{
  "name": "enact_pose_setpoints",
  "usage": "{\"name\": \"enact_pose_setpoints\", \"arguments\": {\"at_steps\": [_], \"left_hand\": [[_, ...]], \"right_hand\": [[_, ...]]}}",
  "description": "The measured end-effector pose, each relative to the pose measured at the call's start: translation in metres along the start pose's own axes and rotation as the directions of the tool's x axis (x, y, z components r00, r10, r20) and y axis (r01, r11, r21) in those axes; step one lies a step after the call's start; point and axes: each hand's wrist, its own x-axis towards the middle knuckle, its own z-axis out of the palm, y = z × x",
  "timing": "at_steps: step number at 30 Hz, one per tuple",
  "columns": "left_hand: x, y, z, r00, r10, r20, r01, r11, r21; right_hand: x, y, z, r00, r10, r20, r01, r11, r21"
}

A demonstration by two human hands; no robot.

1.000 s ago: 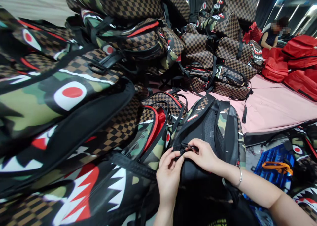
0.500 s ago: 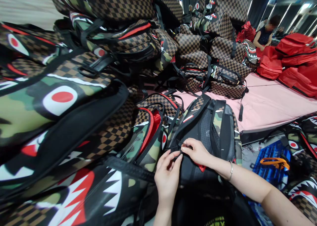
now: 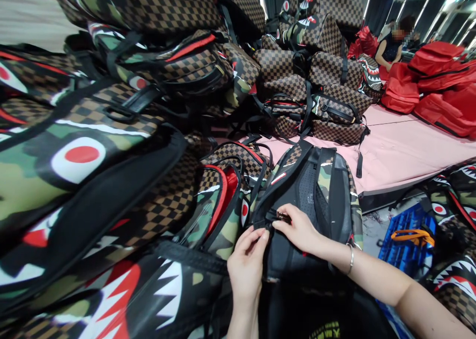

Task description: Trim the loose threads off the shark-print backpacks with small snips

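Observation:
A black backpack [image 3: 286, 257] with camouflage and checkered sides lies with its padded back panel and shoulder straps facing up. My left hand [image 3: 247, 262] is closed, thumb and fingertips pinching a black webbing strap [image 3: 262, 224] at the lower part of the left shoulder strap. Close beside it, my right hand [image 3: 300, 230] is closed on the strap's dark end piece, above the back panel. Fingers partly cover that end, and I cannot tell whether it includes a buckle.
Checkered and camouflage shark-face backpacks [image 3: 148, 155] are piled on the left and at the back. A pink tabletop [image 3: 390, 155] carries red bags [image 3: 439, 86] at the far right, near a seated person [image 3: 388, 49]. A blue crate [image 3: 405, 237] with an orange strap stands low on the right.
My left hand has shifted slightly left and down, while my right hand stays beside it. More of the dark strap end shows between the hands. The view has turned slightly right.

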Motion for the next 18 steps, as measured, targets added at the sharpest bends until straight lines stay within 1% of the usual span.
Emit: {"name": "enact_pose_setpoints", "arguments": {"at_steps": [2,4,6,8,12,18], "left_hand": [[-0.002,0.001,0.002,1.0,0.026,-0.015,-0.025,1.0,0.015],[-0.003,0.001,0.003,0.998,0.061,-0.025,-0.06,0.997,0.043],[-0.004,0.002,0.005,0.995,0.097,-0.037,-0.094,0.993,0.07],[-0.004,0.002,0.006,0.992,0.119,-0.047,-0.115,0.99,0.085],[-0.005,0.002,0.007,0.991,0.129,-0.045,-0.124,0.987,0.1],[-0.008,0.006,0.009,0.987,0.155,-0.043,-0.148,0.979,0.139]], "right_hand": [[-0.011,0.0,-0.006,0.997,-0.062,-0.05,0.059,0.996,-0.072],[-0.021,0.001,-0.012,0.981,-0.179,-0.079,0.161,0.967,-0.196],[-0.028,0.002,-0.016,0.95,-0.301,-0.083,0.257,0.905,-0.337],[-0.032,0.002,-0.018,0.925,-0.373,-0.07,0.304,0.839,-0.452],[-0.033,0.0,-0.018,0.912,-0.407,-0.047,0.312,0.764,-0.565],[-0.032,0.0,-0.018,0.904,-0.428,-0.006,0.337,0.72,-0.607]]}}
